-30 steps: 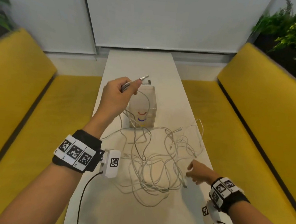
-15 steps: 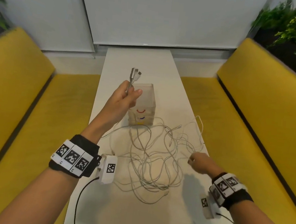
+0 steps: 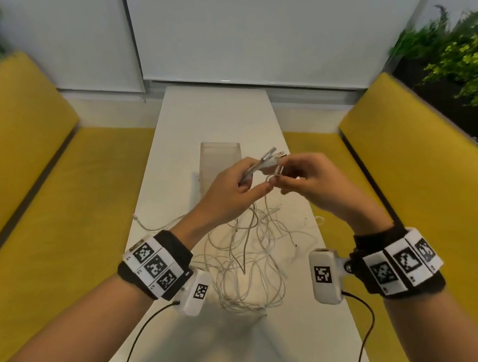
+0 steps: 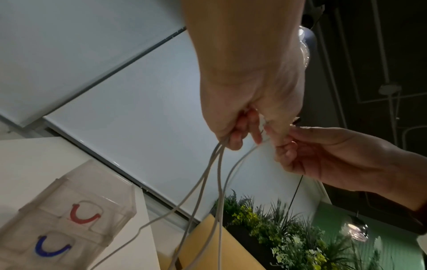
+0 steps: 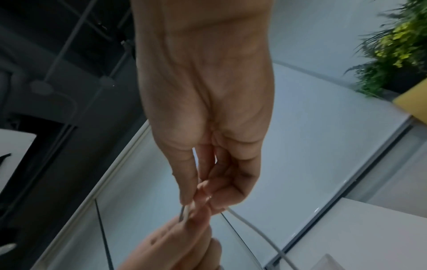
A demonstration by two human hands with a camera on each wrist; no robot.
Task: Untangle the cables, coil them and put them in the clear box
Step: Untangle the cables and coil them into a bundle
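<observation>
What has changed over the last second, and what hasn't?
The right hand has risen from the table to meet the left hand and now pinches a cable end beside the ends the left hand still holds. The cables remain tangled on the table, and the clear box is unmoved.

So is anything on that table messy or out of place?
Only the cables: a loose tangle on the table, several ends held up by both hands. The clear box stands upright. Nothing looks spilled or broken.
</observation>
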